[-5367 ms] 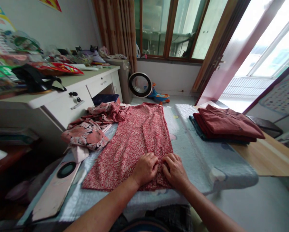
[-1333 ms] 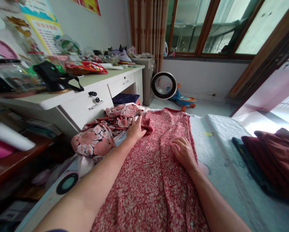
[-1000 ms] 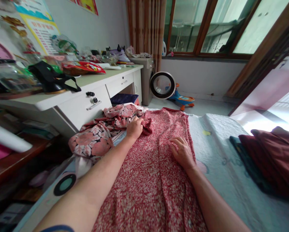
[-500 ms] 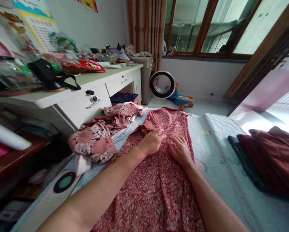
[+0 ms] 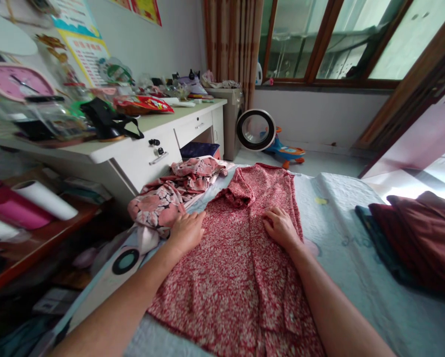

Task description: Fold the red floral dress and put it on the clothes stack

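Note:
A red garment with pale speckles (image 5: pixel 222 263) lies spread on a light blue bed cover, its far left part folded over in a bunched roll. My left hand (image 5: pixel 188 230) is at the garment's left edge, close to a crumpled pink floral cloth (image 5: pixel 158 204); its fingers are apart and hold nothing I can see. On the garment's right part rests my right hand (image 5: pixel 281 225), palm down, with its fingers a little bent and spread and nothing gripped.
Folded dark red and green clothes (image 5: pixel 423 233) are stacked at the right on the light blue cover (image 5: pixel 341 223). A cluttered white desk (image 5: pixel 133 168) stands at the left, above a low reddish shelf (image 5: pixel 77 218). Beyond the bed are a washing machine's round door (image 5: pixel 256 130) and a blue toy car (image 5: pixel 285 150).
My left hand has moved left and nearer, from the middle of the garment to its left edge, letting go of the fabric. My right hand stays nearly in place. The view has turned slightly left.

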{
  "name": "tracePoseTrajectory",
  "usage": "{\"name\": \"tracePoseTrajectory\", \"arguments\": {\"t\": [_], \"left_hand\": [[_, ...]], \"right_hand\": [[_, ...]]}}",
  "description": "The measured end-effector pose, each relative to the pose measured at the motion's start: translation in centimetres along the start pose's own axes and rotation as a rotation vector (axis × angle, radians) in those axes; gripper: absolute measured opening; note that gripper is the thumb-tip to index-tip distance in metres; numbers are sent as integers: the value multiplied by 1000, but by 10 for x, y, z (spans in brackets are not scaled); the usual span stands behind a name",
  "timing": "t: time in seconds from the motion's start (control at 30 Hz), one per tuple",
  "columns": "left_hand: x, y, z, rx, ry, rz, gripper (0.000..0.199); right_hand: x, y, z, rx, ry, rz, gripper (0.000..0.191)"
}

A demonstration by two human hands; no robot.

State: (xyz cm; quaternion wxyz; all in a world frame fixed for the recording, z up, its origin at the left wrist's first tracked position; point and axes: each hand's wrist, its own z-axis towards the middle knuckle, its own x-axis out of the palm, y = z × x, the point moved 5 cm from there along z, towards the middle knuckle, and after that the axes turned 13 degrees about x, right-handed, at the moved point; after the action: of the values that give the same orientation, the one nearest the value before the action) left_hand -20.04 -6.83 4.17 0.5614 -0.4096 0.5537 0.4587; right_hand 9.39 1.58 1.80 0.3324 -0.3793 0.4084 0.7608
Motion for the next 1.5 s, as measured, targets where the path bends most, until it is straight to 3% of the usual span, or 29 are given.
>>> {"name": "tracePoseTrajectory", "arguments": {"t": [0.17,0.37,0.53,0.8,1.0,1.13,1.23,1.33,1.43,1.5], "left_hand": [[-3,-1,-18,-34,-1,-35,40],[-8,9,-34,-244,87,-47,33],[-5,17,-38,-328,165,-124,35],[-4,7,-50,-167,44,-115,14],[-7,-3,-72,-183,152,-166,19],[-11,-3,-84,-192,150,-182,16],[-15,-5,-87,-175,124,-216,9],[-20,-9,-87,-163,73,-274,9],[-24,-13,-88,-154,14,-335,9],[-24,-16,-90,-145,-19,-394,8]], "right_hand": [[3,-2,-1,-10,14,-46,17],[6,-3,0,2,25,-141,19],[6,1,0,21,31,-207,19],[3,14,-1,86,120,-355,23],[0,21,1,164,217,-420,28],[-2,23,16,259,300,-385,25],[-4,36,34,293,243,-285,28],[0,52,50,337,139,-196,45],[13,61,62,384,118,-156,65],[22,63,70,390,137,-133,59]]}}
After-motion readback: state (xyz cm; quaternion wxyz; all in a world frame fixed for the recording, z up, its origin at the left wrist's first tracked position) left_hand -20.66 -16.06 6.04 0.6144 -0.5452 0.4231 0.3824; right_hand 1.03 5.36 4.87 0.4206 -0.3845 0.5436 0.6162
